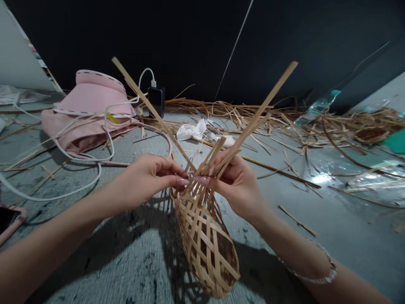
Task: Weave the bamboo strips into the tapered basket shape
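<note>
A woven bamboo basket (205, 240) with an open lattice stands in the middle, its strips drawn together into a narrow neck at the top. My left hand (152, 177) pinches at the left of this neck, thumb and forefinger closed near a long strip (152, 109) that slants up to the left. At the right side my right hand (237, 181) is closed round the gathered strips, thumb across the front. Another long strip (268, 99) rises from it to the upper right, with shorter ends beside it. The fingertips hide exactly how the strips cross.
A pink visor hat (98, 95) and a white cable (104, 122) lie at the left, with a black power bank (156, 101) behind. Loose bamboo strips (221, 107) line the dark wall. Crumpled tissue (191, 130), a plastic bottle (318, 109) and a phone (9, 219) lie around.
</note>
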Tool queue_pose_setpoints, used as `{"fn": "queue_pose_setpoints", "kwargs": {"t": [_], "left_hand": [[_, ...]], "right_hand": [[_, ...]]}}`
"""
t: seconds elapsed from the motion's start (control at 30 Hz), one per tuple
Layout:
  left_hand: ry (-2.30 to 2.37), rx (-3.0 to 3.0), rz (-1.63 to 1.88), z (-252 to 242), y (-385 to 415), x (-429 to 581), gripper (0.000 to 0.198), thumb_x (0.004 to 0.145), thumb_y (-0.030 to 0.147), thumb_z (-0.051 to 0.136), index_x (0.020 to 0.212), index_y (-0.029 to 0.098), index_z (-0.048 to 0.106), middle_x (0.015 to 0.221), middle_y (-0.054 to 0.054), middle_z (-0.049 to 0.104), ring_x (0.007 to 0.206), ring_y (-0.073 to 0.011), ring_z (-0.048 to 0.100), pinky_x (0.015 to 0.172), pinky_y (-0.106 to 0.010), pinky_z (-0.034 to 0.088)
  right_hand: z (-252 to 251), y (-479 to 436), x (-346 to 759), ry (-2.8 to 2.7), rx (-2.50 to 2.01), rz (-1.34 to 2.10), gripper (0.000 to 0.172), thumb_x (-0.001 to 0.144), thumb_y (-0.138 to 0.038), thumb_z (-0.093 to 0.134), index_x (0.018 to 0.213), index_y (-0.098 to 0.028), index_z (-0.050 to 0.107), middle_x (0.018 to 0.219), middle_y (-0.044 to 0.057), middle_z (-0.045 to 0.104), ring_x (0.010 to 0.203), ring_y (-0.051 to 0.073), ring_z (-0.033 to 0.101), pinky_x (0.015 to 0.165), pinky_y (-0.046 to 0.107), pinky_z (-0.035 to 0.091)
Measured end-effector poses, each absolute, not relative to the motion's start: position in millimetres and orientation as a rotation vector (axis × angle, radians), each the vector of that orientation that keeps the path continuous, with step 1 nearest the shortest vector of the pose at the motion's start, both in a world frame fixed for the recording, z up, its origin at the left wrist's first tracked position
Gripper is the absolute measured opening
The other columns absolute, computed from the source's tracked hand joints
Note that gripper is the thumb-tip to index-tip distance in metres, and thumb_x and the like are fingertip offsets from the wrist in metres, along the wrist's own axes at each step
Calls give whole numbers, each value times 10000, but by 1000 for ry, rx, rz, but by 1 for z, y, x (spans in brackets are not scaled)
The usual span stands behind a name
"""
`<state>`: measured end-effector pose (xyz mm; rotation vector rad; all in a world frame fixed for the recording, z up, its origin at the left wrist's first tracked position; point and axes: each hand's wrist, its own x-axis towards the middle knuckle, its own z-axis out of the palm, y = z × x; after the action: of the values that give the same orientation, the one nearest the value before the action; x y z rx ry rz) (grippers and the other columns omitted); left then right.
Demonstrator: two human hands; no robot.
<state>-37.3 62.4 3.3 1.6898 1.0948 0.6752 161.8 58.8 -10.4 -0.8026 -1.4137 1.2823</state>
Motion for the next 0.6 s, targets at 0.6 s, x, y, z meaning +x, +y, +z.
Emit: {"fn": "queue_pose_setpoints", "kwargs": {"t": [0.6], "left_hand": [[1125,1752,747,12,51,-30,130,766,220,636,674,179,720,634,34,727,635,-106,656,597,-171,470]], "right_hand": [[11,50,163,-1738,-999,1064,229,745,-110,723,797,-205,521,736,-32,604,689,135,607,638,279,489]]}}
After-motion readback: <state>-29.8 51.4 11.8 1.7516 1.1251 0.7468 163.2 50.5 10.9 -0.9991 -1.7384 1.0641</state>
